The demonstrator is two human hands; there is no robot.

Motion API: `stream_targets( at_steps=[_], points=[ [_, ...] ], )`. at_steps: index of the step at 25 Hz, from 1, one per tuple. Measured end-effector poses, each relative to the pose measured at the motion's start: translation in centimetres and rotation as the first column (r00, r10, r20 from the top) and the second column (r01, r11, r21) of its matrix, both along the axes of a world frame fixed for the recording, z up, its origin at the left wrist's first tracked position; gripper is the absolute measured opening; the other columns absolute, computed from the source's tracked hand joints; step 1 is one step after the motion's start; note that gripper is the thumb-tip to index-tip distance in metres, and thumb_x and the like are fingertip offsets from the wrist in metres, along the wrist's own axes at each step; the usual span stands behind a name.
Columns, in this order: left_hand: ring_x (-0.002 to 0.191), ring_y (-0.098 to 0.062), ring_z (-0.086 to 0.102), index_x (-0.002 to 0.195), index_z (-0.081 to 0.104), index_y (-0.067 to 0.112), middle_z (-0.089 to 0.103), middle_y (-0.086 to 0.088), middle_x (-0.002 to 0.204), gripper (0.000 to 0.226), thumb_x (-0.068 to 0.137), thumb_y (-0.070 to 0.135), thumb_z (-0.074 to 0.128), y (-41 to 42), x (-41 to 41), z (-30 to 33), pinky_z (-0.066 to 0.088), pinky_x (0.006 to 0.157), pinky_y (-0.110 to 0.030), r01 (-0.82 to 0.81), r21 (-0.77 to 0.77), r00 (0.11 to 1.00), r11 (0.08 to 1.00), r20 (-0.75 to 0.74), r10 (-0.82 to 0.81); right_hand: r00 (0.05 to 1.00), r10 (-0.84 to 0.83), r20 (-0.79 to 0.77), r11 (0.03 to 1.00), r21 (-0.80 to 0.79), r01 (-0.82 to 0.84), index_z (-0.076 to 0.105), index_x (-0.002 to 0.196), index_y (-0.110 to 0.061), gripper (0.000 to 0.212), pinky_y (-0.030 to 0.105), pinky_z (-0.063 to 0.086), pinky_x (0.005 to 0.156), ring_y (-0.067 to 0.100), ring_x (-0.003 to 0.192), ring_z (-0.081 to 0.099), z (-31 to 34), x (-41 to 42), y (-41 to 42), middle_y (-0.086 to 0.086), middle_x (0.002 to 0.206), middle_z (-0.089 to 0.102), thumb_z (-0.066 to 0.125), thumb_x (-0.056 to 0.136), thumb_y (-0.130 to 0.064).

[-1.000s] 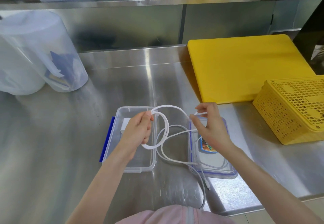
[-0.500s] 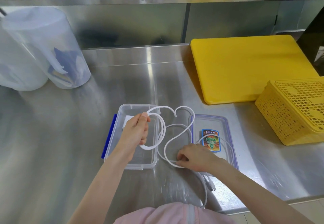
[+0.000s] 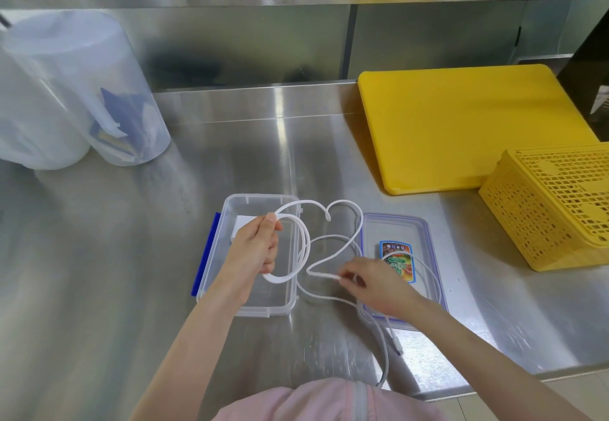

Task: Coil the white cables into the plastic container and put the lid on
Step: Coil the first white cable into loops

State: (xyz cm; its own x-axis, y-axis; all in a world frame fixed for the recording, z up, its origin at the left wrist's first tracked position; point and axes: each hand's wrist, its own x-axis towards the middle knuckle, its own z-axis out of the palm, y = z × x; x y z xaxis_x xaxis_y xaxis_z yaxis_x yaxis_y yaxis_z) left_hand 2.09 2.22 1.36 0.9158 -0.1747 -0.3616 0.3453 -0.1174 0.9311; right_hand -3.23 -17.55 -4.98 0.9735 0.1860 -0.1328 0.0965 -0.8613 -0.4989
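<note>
A clear plastic container (image 3: pixel 283 302) with a blue clip on its left side sits on the steel counter, a white block in its far left corner. My left hand (image 3: pixel 255 247) hovers over it, holding a loop of white cable (image 3: pixel 304 239). My right hand (image 3: pixel 372 284) pinches the same cable lower down, between the container and the lid. The clear lid (image 3: pixel 423 239) with a blue rim and a colourful sticker lies to the right. The cable's loose end trails over the lid and off the counter's front edge.
A yellow cutting board (image 3: pixel 461 127) lies at the back right, with a yellow perforated basket (image 3: pixel 553 203) upside down in front of it. Two translucent tubs (image 3: pixel 85 97) stand at the back left. A shelf runs above the counter.
My right hand dropped from above the lid down to the counter and took hold of the cable lower down. The left hand kept its loop over the container.
</note>
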Motion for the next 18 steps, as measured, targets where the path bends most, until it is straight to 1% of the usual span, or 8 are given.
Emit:
stream_targets(
  at_steps=[2, 3, 4, 6, 8, 12, 15, 18],
  points=[
    [0.032, -0.004, 0.022, 0.073, 0.047, 0.016, 0.030, 0.014, 0.038, 0.030, 0.098, 0.025, 0.033, 0.1, 0.1, 0.0, 0.021, 0.032, -0.013, 0.010, -0.020, 1.000, 1.000, 0.007, -0.009, 0.979, -0.193, 0.062, 0.971, 0.154, 0.182, 0.064, 0.090, -0.010, 0.016, 0.017, 0.042, 0.064, 0.015, 0.067, 0.059, 0.9, 0.8, -0.7, 0.006, 0.078, 0.065, 0.052, 0.089, -0.021],
    [0.032, -0.004, 0.022, 0.073, 0.047, 0.016, 0.030, 0.014, 0.039, 0.031, 0.098, 0.025, 0.033, 0.1, 0.1, 0.0, 0.021, 0.032, -0.013, 0.018, -0.035, 1.000, 0.999, 0.009, -0.017, 0.951, -0.307, 0.043, 0.920, 0.269, 0.285, 0.063, 0.088, -0.010, 0.014, 0.010, 0.041, 0.056, 0.008, 0.058, 0.058, 1.5, 1.3, -1.0, 0.002, 0.070, 0.063, 0.052, 0.090, -0.019],
    [0.032, -0.004, 0.022, 0.072, 0.047, 0.016, 0.030, 0.014, 0.040, 0.031, 0.098, 0.026, 0.033, 0.0, 0.1, 0.1, 0.022, 0.032, -0.012, 0.028, -0.054, 1.000, 0.998, 0.010, -0.027, 0.915, -0.403, -0.018, 0.831, 0.412, 0.374, 0.062, 0.088, -0.009, 0.013, 0.007, 0.041, 0.053, 0.004, 0.052, 0.057, 2.1, 1.7, -1.2, 0.000, 0.065, 0.062, 0.051, 0.090, -0.015],
    [0.033, -0.003, 0.022, 0.072, 0.047, 0.015, 0.030, 0.013, 0.041, 0.031, 0.098, 0.027, 0.034, 0.0, 0.0, 0.2, 0.022, 0.032, -0.012, 0.052, -0.120, 0.999, 0.991, 0.010, -0.051, 0.853, -0.492, -0.177, 0.570, 0.675, 0.469, 0.057, 0.095, -0.007, 0.010, 0.012, 0.050, 0.052, 0.006, 0.049, 0.059, 3.2, 2.4, -1.2, 0.001, 0.066, 0.062, 0.048, 0.091, -0.008],
    [0.033, -0.003, 0.022, 0.073, 0.048, 0.015, 0.030, 0.013, 0.043, 0.031, 0.098, 0.027, 0.034, -0.1, -0.1, 0.5, 0.022, 0.032, -0.012, 0.071, -0.205, 0.997, 0.976, 0.001, -0.073, 0.820, -0.509, -0.261, 0.364, 0.798, 0.480, 0.052, 0.096, -0.012, 0.012, 0.016, 0.054, 0.052, 0.007, 0.048, 0.062, 4.2, 2.5, -0.8, 0.004, 0.068, 0.064, 0.046, 0.091, -0.004],
    [0.032, -0.002, 0.022, 0.073, 0.046, 0.015, 0.030, 0.012, 0.044, 0.030, 0.098, 0.028, 0.033, -0.3, -0.6, 0.8, 0.021, 0.032, -0.012, 0.103, -0.353, 0.991, 0.930, -0.043, -0.125, 0.805, -0.428, -0.411, 0.114, 0.859, 0.499, 0.054, 0.085, -0.015, 0.016, 0.016, 0.052, 0.049, 0.005, 0.046, 0.059, 4.8, 2.1, 1.0, 0.005, 0.063, 0.062, 0.046, 0.090, -0.002],
    [0.032, -0.001, 0.022, 0.074, 0.046, 0.015, 0.030, 0.012, 0.044, 0.030, 0.097, 0.029, 0.033, -0.8, -1.0, 0.7, 0.020, 0.033, -0.012, 0.119, -0.383, 0.987, 0.916, -0.056, -0.151, 0.795, -0.209, -0.569, -0.096, 0.821, 0.563, 0.059, 0.087, -0.007, 0.012, 0.015, 0.049, 0.046, 0.005, 0.043, 0.053, 4.8, 2.0, 2.3, -0.001, 0.052, 0.060, 0.048, 0.090, -0.005],
    [0.034, -0.001, 0.022, 0.074, 0.046, 0.015, 0.029, 0.012, 0.044, 0.031, 0.098, 0.029, 0.033, -1.3, -1.2, 0.4, 0.021, 0.033, -0.012, 0.113, -0.321, 0.992, 0.940, -0.024, -0.127, 0.749, 0.013, -0.662, -0.105, 0.744, 0.660, 0.064, 0.082, -0.008, 0.016, 0.016, 0.049, 0.048, 0.005, 0.043, 0.050, 5.3, 1.9, 3.0, -0.004, 0.048, 0.054, 0.051, 0.089, -0.013]
  ],
)
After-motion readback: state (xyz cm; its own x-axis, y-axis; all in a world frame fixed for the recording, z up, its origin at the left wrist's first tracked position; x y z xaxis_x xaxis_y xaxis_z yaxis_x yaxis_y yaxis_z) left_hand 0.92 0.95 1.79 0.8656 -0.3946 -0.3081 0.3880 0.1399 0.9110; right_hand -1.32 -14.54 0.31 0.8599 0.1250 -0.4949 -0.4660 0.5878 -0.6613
